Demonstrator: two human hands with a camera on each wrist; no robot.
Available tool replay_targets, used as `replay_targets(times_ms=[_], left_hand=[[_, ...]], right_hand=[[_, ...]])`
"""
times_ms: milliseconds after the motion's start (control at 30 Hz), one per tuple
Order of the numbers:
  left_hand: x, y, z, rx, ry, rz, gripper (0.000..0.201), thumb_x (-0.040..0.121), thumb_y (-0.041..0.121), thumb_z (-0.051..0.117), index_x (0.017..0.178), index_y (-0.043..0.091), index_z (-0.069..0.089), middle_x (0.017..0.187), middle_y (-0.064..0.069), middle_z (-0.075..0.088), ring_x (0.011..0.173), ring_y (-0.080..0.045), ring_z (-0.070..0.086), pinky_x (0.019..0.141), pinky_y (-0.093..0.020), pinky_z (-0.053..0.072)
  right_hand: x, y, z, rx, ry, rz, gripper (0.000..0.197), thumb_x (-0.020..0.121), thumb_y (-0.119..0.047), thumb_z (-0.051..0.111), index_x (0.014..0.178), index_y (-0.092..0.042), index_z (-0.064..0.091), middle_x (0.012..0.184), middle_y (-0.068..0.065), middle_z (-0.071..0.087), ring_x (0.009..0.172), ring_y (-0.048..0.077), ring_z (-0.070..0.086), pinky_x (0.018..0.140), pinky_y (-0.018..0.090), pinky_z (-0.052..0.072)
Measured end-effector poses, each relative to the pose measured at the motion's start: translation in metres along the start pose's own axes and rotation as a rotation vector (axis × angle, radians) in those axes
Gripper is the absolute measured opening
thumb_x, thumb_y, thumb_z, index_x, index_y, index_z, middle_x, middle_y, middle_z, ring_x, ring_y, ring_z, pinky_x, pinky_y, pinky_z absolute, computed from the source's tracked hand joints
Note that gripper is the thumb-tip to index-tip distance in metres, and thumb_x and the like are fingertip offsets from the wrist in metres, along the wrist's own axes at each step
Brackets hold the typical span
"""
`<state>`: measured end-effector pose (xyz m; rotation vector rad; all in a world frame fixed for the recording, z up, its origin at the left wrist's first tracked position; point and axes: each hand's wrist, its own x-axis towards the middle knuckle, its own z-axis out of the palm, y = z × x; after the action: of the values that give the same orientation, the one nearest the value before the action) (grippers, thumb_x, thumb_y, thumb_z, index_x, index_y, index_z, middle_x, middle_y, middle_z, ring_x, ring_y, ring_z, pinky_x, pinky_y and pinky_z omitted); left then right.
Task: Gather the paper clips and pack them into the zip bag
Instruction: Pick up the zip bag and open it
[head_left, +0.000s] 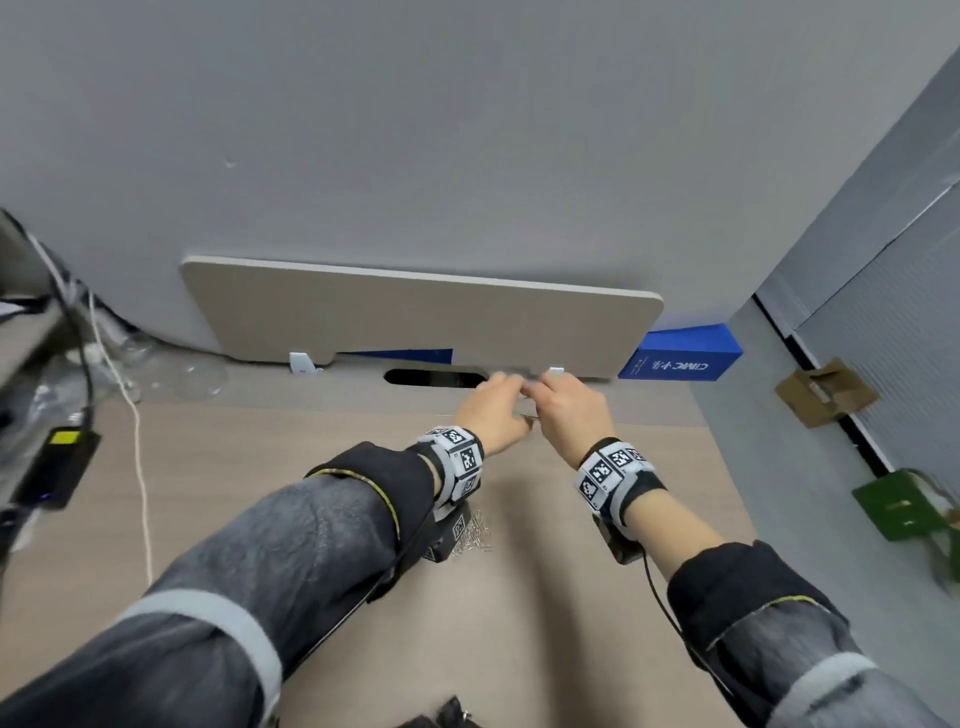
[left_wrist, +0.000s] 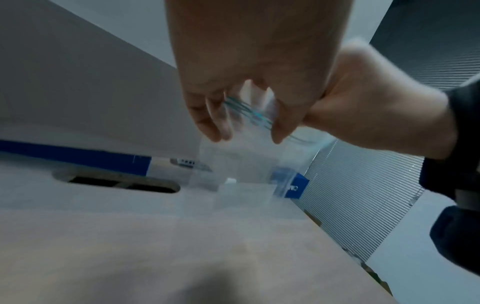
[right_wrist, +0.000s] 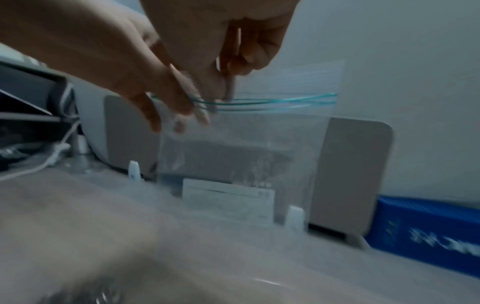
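A clear zip bag (right_wrist: 246, 156) with a blue-green zip line hangs upright above the far side of the desk (head_left: 260, 493), a white label low inside it. My left hand (head_left: 498, 395) pinches its top edge between fingers (left_wrist: 207, 123) and thumb. My right hand (head_left: 550, 400) pinches the same edge right beside it, with curled fingers (right_wrist: 246, 57). In the left wrist view the zip bag (left_wrist: 241, 164) looks blurred. A heap of silver paper clips (head_left: 475, 535) lies on the desk under my left wrist, partly hidden by the wrist camera.
A beige divider panel (head_left: 415, 317) stands at the desk's back edge, with a cable slot (head_left: 431, 378) in front of it and a blue box (head_left: 680, 358) to its right. At the left lie a black adapter (head_left: 57, 467) and a white cable (head_left: 137, 441).
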<state>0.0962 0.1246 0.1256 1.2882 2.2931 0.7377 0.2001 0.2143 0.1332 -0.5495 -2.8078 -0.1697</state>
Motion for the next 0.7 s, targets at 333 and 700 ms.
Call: replay_targets(times_ms=[333, 700], left_hand=[[-0.013, -0.052, -0.109, -0.338, -0.177, -0.162, 0.023, 0.073, 0.026, 0.07, 0.087, 0.008, 0.071, 0.088, -0.006, 0.067, 0.083, -0.018, 0.056, 0.075, -0.03, 0.044], [-0.03, -0.079, -0.118, -0.056, 0.138, -0.3, 0.019, 0.082, 0.019, 0.054, 0.064, 0.015, 0.048, 0.081, -0.013, 0.065, 0.081, -0.034, 0.063, 0.071, -0.033, 0.049]], right_hand=[[0.066, -0.069, -0.026, 0.026, 0.067, -0.251, 0.015, 0.065, -0.006, 0.07, 0.067, -0.017, 0.059, 0.066, 0.002, 0.054, 0.054, 0.025, 0.055, 0.037, 0.025, 0.028], [0.096, -0.127, -0.034, 0.34, -0.015, -0.129, 0.009, 0.086, -0.008, 0.053, 0.094, -0.01, 0.054, 0.099, 0.014, 0.053, 0.063, 0.039, 0.055, 0.051, 0.041, 0.043]])
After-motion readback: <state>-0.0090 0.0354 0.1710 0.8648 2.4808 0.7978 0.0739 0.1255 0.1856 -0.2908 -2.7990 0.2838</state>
